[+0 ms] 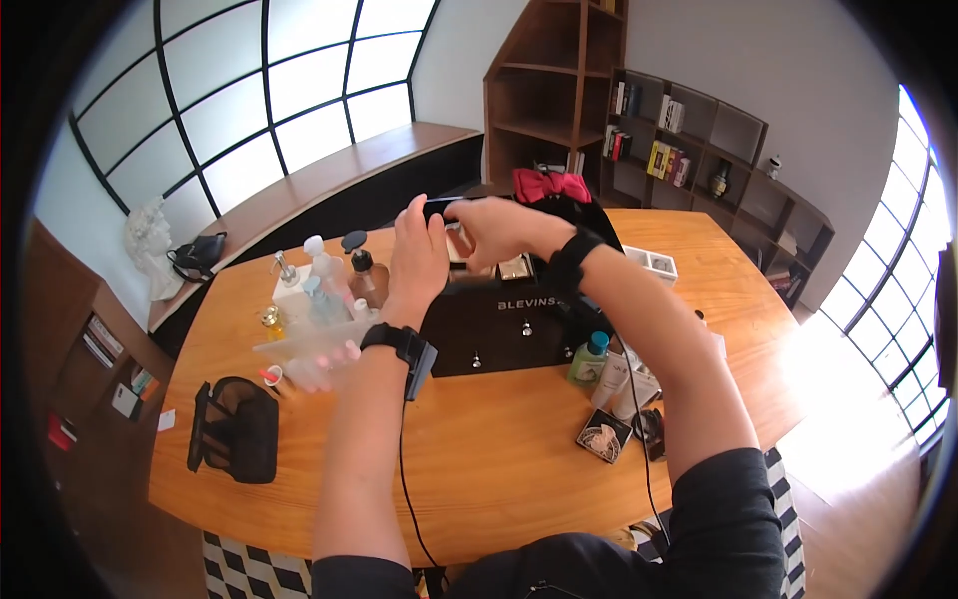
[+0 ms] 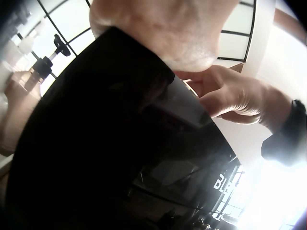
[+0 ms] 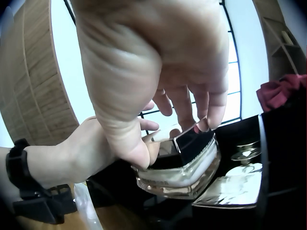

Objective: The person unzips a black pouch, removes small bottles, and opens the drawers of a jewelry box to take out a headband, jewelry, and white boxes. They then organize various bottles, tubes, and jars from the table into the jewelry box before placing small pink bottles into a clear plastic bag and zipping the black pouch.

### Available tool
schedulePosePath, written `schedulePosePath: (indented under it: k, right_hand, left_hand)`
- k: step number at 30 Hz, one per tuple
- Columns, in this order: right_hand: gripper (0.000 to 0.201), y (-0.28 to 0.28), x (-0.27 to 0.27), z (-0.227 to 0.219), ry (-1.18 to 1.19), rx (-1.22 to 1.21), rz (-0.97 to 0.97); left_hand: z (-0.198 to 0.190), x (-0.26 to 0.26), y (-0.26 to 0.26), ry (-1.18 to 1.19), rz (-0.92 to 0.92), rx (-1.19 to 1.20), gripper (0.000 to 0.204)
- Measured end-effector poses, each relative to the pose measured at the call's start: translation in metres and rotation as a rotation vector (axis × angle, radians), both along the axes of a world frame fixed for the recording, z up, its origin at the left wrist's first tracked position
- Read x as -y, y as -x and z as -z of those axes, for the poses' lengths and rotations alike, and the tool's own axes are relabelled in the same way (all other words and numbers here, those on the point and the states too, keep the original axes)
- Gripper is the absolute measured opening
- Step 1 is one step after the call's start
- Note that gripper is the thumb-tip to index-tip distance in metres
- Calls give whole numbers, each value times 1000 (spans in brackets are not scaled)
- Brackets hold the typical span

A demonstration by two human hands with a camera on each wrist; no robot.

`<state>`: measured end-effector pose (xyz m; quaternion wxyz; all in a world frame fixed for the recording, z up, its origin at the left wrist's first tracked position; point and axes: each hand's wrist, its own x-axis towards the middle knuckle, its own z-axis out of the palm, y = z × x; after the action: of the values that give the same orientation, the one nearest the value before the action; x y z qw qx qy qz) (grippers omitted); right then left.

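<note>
A glossy black box [image 1: 459, 334] lettered BLEVINS stands on the table, small clear knobs on its front. My right hand [image 1: 504, 232] reaches over its top from the right. In the right wrist view, its thumb and fingers grip a black-topped cosmetic jar [image 3: 180, 175] with a clear and gold body. My left hand [image 1: 417, 262] is raised at the box's left side, its fingers fairly straight. The right wrist view shows the left hand [image 3: 93, 143] behind the jar, partly hidden by the right hand. A shiny gold square case [image 3: 230, 189] lies beside the jar.
Pump bottles [image 1: 367, 280] and a translucent holder [image 1: 314, 354] stand left of the box. A green bottle [image 1: 589, 361], tubes and a small black patterned box [image 1: 604, 435] are at its right. A black mesh bag [image 1: 239, 429] lies front left. A red bow [image 1: 551, 186] sits behind.
</note>
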<state>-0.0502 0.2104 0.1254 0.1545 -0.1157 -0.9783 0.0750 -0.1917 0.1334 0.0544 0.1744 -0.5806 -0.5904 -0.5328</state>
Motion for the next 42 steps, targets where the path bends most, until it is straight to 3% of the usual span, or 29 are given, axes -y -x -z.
schedulePosePath:
  k: [3, 4, 7, 9, 11, 14, 18, 21, 25, 26, 29, 31, 33, 37, 39, 42]
  right_hand:
    - [25, 8, 8, 6, 137, 174, -11]
    - [28, 10, 9, 14, 46, 153, 5]
    - [44, 9, -6, 27, -150, -170, -25]
    - [30, 1, -7, 9, -143, -90, 9]
    - [21, -3, -3, -4, -29, 139, 87]
    - [17, -4, -3, 2, 85, 332, 14]
    - [21, 9, 10, 0, 193, 468, 276]
    - [23, 21, 3, 17, -71, 389, 192]
    - [34, 28, 3, 34, -217, 434, 259]
    - [24, 26, 9, 35, -146, 308, 267]
    - [32, 19, 20, 24, -213, 333, 254]
    - [27, 19, 11, 26, -258, 371, 225]
    - [23, 3, 21, 2, -243, 343, 211]
    - [21, -36, 24, -15, -271, -7, 49]
    - [20, -74, 56, -25, -188, -58, 26]
    - [19, -119, 96, -11, -66, 142, -2]
  left_hand:
    - [-1, 1, 0, 23, 13, 24, 40]
    - [0, 1, 0, 17, 19, 21, 40]
    - [0, 1, 0, 14, 28, 10, 40]
    - [1, 1, 0, 17, 26, 22, 40]
    - [2, -1, 1, 23, 24, 49, 40]
    - [2, -1, 3, 9, 41, 93, 40]
    - [-4, 4, 0, 142, 163, 283, 42]
    - [-8, 8, -5, 166, 153, 233, 44]
    - [-8, 10, -6, 155, 112, 134, 43]
    - [-8, 11, -8, 158, 93, 104, 43]
    - [-8, 9, -8, 177, 56, 86, 42]
    - [-9, 10, -8, 187, 48, 74, 42]
    - [-7, 9, -7, 182, 31, 57, 42]
    - [-3, 1, -6, 143, -70, 23, 42]
    - [-13, 9, -14, 239, -66, 70, 41]
    - [-10, 7, -8, 301, -59, 40, 43]
